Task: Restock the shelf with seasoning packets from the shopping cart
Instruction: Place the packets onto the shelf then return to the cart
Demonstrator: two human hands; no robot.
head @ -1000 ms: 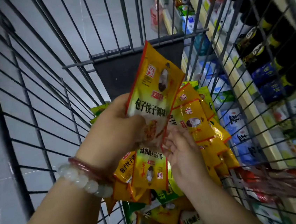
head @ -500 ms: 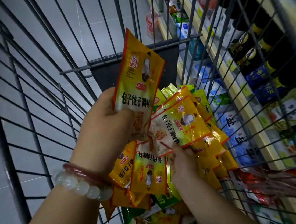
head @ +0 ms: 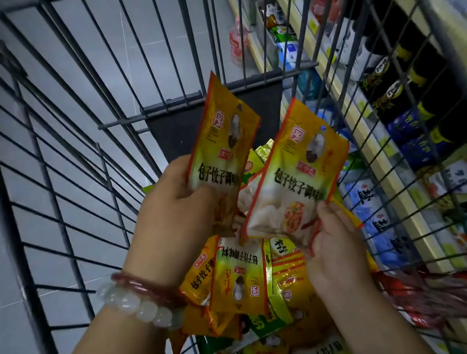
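Observation:
Inside the wire shopping cart (head: 62,177) lies a heap of yellow and green seasoning packets (head: 237,280). My left hand (head: 172,212) grips one yellow packet (head: 222,137) upright by its lower end. My right hand (head: 334,247) pinches the bottom edge of a second yellow packet (head: 292,176), held tilted just right of the first. Both packets are lifted above the heap. The shelf (head: 380,161) runs along the cart's right side, seen through the wires.
Dark bottles (head: 396,93) and blue and white bags (head: 375,219) fill the shelf rows. A red plastic bag (head: 430,306) hangs by the cart's right wall. Grey tiled floor (head: 132,43) lies left and ahead. A pink bottle (head: 238,43) stands on the floor by the shelf base.
My right hand has taken a second packet out of the heap and raised it beside the first. My left hand has kept its packet lifted and turned it more upright.

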